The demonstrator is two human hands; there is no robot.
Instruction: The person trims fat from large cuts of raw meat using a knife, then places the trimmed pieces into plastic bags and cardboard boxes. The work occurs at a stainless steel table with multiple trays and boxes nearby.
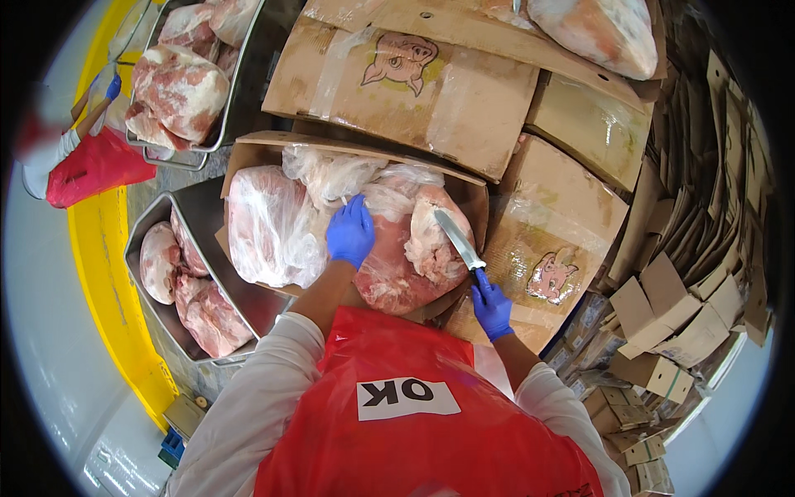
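An open cardboard box (pixel 474 197) in front of me holds large pieces of raw meat, partly covered by clear plastic film (pixel 319 176). My left hand (pixel 350 232), in a blue glove, is closed on the film near the middle of the box. In my right hand (pixel 492 308), also gloved in blue, is a knife (pixel 455 235) with its blade pointing up and left. That blade lies over or against a pale, fatty piece of meat (pixel 432 236) at the box's right side. Wrapped meat (pixel 267 219) fills the left side.
To the left, a metal tub (pixel 248 290) holds several meat pieces; another metal tub (pixel 240 83) stands beyond it. Closed cartons (pixel 484 99) lie ahead and right. Flattened cardboard (pixel 704 174) is stacked far right. A person in a red apron (pixel 95 170) stands at far left.
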